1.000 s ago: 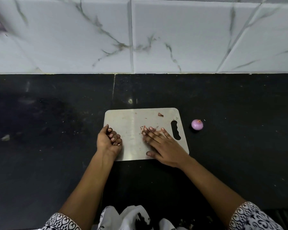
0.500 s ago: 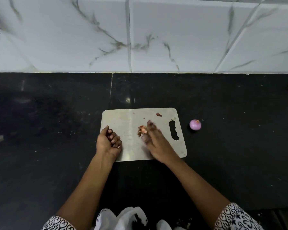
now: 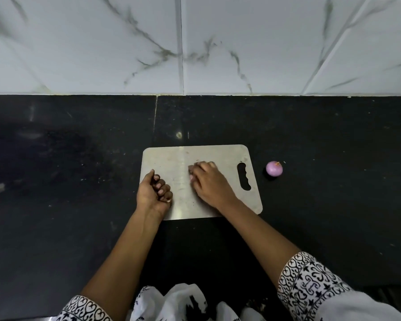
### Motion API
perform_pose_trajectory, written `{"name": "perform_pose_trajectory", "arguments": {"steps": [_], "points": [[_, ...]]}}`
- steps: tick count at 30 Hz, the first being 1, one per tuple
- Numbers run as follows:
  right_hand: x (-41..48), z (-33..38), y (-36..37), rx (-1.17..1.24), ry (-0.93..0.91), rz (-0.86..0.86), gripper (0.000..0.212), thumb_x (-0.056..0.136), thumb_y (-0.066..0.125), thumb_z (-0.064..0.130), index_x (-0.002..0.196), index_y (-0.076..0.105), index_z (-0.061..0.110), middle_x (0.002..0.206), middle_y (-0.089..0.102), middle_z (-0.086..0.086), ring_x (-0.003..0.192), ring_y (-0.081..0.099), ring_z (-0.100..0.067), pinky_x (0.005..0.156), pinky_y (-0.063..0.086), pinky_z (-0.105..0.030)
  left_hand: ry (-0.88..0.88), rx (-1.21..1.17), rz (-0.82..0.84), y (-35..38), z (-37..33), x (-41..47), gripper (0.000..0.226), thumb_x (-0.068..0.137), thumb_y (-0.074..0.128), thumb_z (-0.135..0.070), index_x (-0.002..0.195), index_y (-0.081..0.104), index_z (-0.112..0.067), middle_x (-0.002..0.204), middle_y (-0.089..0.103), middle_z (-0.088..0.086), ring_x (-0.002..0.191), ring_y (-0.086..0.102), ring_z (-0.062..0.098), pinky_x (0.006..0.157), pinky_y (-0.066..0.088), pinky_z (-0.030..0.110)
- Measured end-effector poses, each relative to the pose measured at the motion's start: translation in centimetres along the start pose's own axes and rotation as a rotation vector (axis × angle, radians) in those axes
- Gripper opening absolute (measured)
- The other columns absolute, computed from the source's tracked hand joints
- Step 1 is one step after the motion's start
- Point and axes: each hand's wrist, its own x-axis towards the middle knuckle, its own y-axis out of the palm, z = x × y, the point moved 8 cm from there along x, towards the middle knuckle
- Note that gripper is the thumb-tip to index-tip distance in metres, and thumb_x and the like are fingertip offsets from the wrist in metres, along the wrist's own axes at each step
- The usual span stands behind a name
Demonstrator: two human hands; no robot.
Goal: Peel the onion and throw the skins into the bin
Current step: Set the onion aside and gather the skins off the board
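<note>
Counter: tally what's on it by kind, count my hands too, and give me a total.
Cutting board: 1
Onion: 1
Hands: 2, the left hand and the right hand, both on the board
Total: 4

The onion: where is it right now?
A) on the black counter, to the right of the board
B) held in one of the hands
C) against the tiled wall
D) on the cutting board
A: the purple onion sits on the dark counter, just beyond the handle end of the cutting board.
</note>
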Motion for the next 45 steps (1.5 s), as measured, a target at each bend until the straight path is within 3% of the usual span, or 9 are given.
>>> {"name": "perform_pose_trajectory", "arguments": {"steps": [4,11,15,18,27,32,36,39,45], "points": [[-1.4,0.9,0.5,-0.136,-0.024,0.128,0.034,0.095,0.042,0.012,0.128,0.05,0.008,0.134,0.046,-0.011,0.122,0.039,-0.027,0.086,0.049,-0.04,0.002,0.004,-0.005,0.1,0.1,0.0,0.036,0.096,0.044,-0.03,0.061,0.04,-0.019,0.04,0.032,-0.007,0.029,0.026,0.005,0.029,0.014,0.016],[-1.9,0.9,0.5,-0.106,-0.071,-0.012,0.023,0.081,0.054,-0.004,0.099,0.066,0.003,0.098,0.063,-0.013,0.093,0.057,-0.028,0.07,0.053,-0.038,-0.007,0.096,-0.022,0.5,0.9,-0.1,0.033,0.093,0.046,-0.029,0.062,0.043,-0.02,0.044,0.039,-0.006,0.035,0.032,0.007,0.036,0.022,0.016],[-1.5,-5.4,-2.7,0.611,0.553,-0.245,0.019,0.082,0.062,-0.003,0.095,0.072,0.006,0.094,0.071,-0.007,0.088,0.064,-0.016,0.077,0.049,-0.015,-0.029,0.071,0.021,1.9,1.8,-0.8,0.034,0.093,0.046,-0.035,0.064,0.048,-0.019,0.049,0.043,-0.004,0.048,0.04,0.01,0.049,0.027,0.022],[-1.7,-3.3,-3.1,1.107,0.584,-0.204,0.02,0.08,0.063,-0.008,0.089,0.071,0.007,0.09,0.07,-0.007,0.085,0.066,-0.012,0.082,0.053,-0.02,-0.05,0.034,0.062,3.2,2.6,-1.1,0.034,0.094,0.044,-0.037,0.068,0.05,-0.016,0.055,0.043,-0.001,0.053,0.042,0.014,0.054,0.03,0.024],[-2.5,6.8,-4.2,-0.072,-0.191,-0.374,0.017,0.064,0.079,0.0,0.077,0.073,0.009,0.078,0.073,-0.002,0.086,0.067,-0.019,0.097,0.04,-0.054,-0.204,-0.107,0.137,4.9,4.4,-3.4,0.04,0.098,0.036,-0.045,0.081,0.057,-0.015,0.074,0.063,0.001,0.079,0.062,0.016,0.076,0.049,0.029],[-2.6,6.4,-2.7,0.025,-0.183,-0.05,0.027,0.089,0.052,0.015,0.111,0.067,0.017,0.12,0.066,0.001,0.132,0.04,-0.021,0.114,-0.005,-0.052,-0.132,-0.059,0.004,4.0,3.6,-3.2,0.042,0.102,0.031,-0.037,0.074,0.051,-0.013,0.065,0.061,0.002,0.066,0.061,0.015,0.054,0.051,0.024],[-3.7,5.6,-2.9,0.381,-0.209,0.04,0.029,0.089,0.054,0.022,0.113,0.067,0.01,0.127,0.061,-0.002,0.132,0.039,-0.017,0.114,0.023,-0.042,-0.139,-0.068,-0.004,3.2,4.0,-2.0,0.041,0.101,0.032,-0.04,0.077,0.051,-0.013,0.067,0.063,0.004,0.069,0.058,0.016,0.062,0.047,0.026],[-4.5,2.7,-4.4,0.775,0.003,-0.089,0.023,0.084,0.067,0.015,0.106,0.07,0.011,0.116,0.066,0.001,0.119,0.051,-0.005,0.105,0.039,-0.025,-0.101,-0.109,-0.032,2.4,2.2,-0.5,0.045,0.101,0.035,-0.041,0.061,0.037,-0.02,0.039,0.037,-0.007,0.03,0.033,0.005,0.03,0.025,0.013],[1.0,-2.2,-3.7,0.159,0.194,-0.047,0.035,0.092,0.044,0.003,0.125,0.057,0.009,0.131,0.057,-0.007,0.122,0.05,-0.022,0.104,0.033,-0.025,-0.064,-0.071,-0.025,2.4,-0.2,-0.7,0.047,0.101,0.036,-0.04,0.059,0.036,-0.02,0.033,0.029,-0.008,0.025,0.023,0.003,0.024,0.014,0.015]]}}
